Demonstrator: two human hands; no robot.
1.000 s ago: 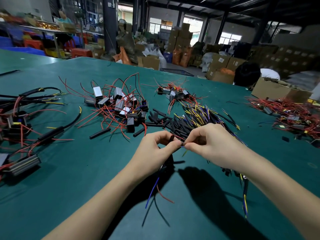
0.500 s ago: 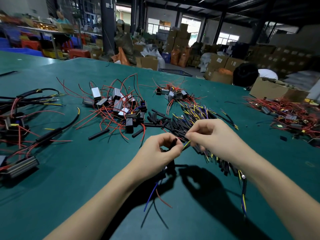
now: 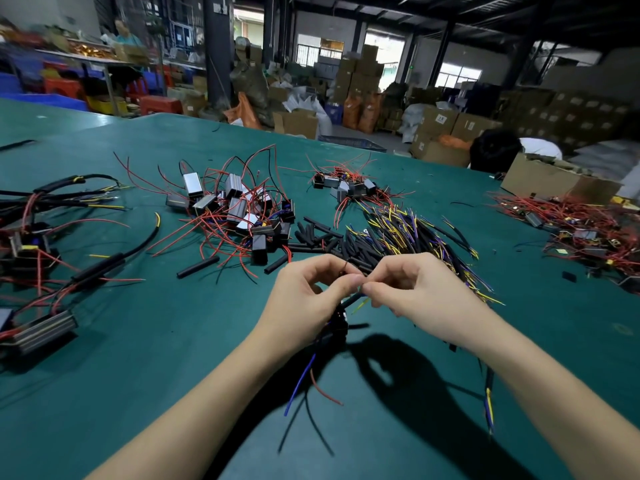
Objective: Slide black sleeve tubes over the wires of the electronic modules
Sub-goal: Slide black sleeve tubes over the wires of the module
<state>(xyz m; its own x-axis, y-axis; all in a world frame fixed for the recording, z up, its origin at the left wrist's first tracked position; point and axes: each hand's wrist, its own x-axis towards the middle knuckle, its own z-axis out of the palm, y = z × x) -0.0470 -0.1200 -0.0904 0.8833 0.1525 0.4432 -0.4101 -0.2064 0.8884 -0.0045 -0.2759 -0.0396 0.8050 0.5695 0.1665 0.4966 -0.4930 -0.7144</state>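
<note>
My left hand [image 3: 304, 299] grips a small black module [image 3: 334, 329] whose blue, red and black wires hang below it. My right hand [image 3: 412, 292] pinches a thin wire end beside a black sleeve tube [image 3: 351, 301], fingertip to fingertip with the left hand above the green table [image 3: 156, 358]. Loose black sleeve tubes [image 3: 329, 240] lie just beyond my hands. A heap of silver and black modules with red wires [image 3: 239, 209] sits further left. What passes between the fingertips is mostly hidden.
A bundle of sleeved yellow and blue wires [image 3: 408, 230] lies behind my right hand. Finished harnesses [image 3: 38, 237] spread along the left edge. More red-wired parts [image 3: 581, 230] and a cardboard box [image 3: 550, 181] stand at the right, where another person bends over.
Both hands have drawn closer together and slightly toward me, fingertips now meeting over the sleeve tube. The wire bundle that hung from my right hand has mostly dropped away.
</note>
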